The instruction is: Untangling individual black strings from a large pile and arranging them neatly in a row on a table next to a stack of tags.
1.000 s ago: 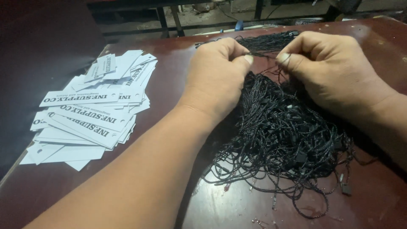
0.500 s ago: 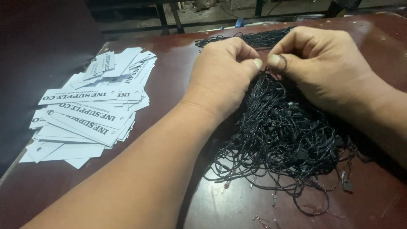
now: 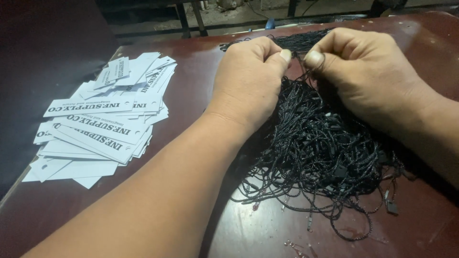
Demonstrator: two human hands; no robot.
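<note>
Black cord heap [image 3: 315,143], two hands, left hand [image 3: 248,79], right hand [image 3: 368,71], pinching strands

Dark reddish-brown table [image 3: 191,86], glossy, worn top. Far edge runs along top of view; left edge slants toward near left corner.

On it, left: loose pile of white rectangular paper tags [image 3: 100,124] with black print, overlapping, fanned, some with punched hole.

On it, right of centre: big tangled heap of black strings [image 3: 325,148] with small black plastic clasps, spreading from far edge toward near right. Few stray strands trail onto bare top near heap.
</note>
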